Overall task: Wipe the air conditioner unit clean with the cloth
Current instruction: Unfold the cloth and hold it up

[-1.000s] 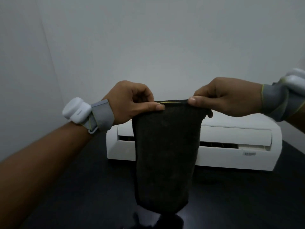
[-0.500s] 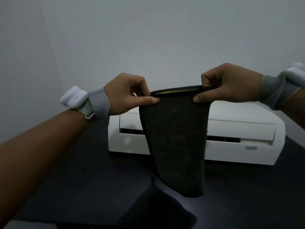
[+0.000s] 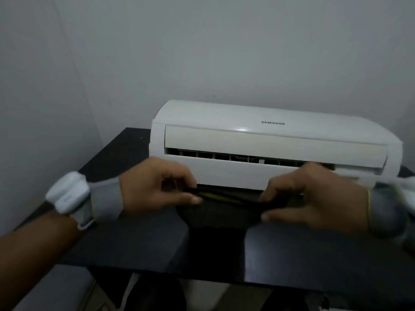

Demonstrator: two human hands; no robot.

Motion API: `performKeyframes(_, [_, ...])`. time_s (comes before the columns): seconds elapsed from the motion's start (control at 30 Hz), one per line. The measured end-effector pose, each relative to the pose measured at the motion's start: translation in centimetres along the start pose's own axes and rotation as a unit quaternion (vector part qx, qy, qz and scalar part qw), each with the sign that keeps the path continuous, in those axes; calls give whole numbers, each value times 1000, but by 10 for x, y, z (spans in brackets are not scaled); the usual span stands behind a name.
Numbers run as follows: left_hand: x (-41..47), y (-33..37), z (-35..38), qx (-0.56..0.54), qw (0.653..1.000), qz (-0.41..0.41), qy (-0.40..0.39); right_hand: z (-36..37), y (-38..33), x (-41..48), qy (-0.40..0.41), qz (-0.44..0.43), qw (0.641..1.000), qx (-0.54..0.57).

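Observation:
A white air conditioner unit (image 3: 258, 140) lies on a black table, its vent slot facing me. A dark cloth (image 3: 224, 209) with a thin yellow edge is stretched between my hands just in front of the unit's lower front edge, low over the table. My left hand (image 3: 155, 187) pinches the cloth's left end between thumb and fingers. My right hand (image 3: 314, 196) pinches its right end the same way. Both hands are blurred. The cloth's lower part blends into the dark tabletop.
The black table (image 3: 125, 243) stands in a corner of pale grey walls, its front edge near me. Both wrists carry grey straps with white devices (image 3: 67, 194). Below the table's front edge a light floor and dark shapes show.
Both hands have come down from chest height, carrying the hanging cloth down to the tabletop in front of the unit. The view has tilted downward, showing the unit's top.

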State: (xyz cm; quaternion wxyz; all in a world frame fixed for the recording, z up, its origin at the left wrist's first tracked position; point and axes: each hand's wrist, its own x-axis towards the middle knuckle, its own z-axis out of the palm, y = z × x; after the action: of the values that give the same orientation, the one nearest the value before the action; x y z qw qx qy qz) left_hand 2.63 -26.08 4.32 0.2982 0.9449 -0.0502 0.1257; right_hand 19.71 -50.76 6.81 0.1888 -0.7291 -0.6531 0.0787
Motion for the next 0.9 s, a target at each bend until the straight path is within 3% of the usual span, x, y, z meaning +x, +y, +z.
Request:
performKeyframes(0.07, [-19,-9,25,-43,996,-32,-76,33,3,-13,-64,15,996,58])
performKeyframes(0.17, [-30,-22,50,-132,984,-83,-87,62,13,-20,-74,49,987,137])
performKeyframes(0.27, [-22,-44,66,-210,966,-150,-19,85,32,-10,4,95,983,156])
performKeyframes(0.47, [23,-88,101,-213,931,-267,130,121,81,30,146,249,944,161])
performKeyframes(0.57, [38,-102,110,-170,924,-314,137,134,98,40,130,304,936,123])
performKeyframes(0.67, [39,-110,118,-54,941,-329,59,147,105,43,81,329,939,58])
performKeyframes(0.77, [42,-109,121,66,955,-289,3,151,102,50,58,344,937,22])
performKeyframes(0.9, [49,-104,116,146,944,-281,-90,149,97,59,8,370,929,5])
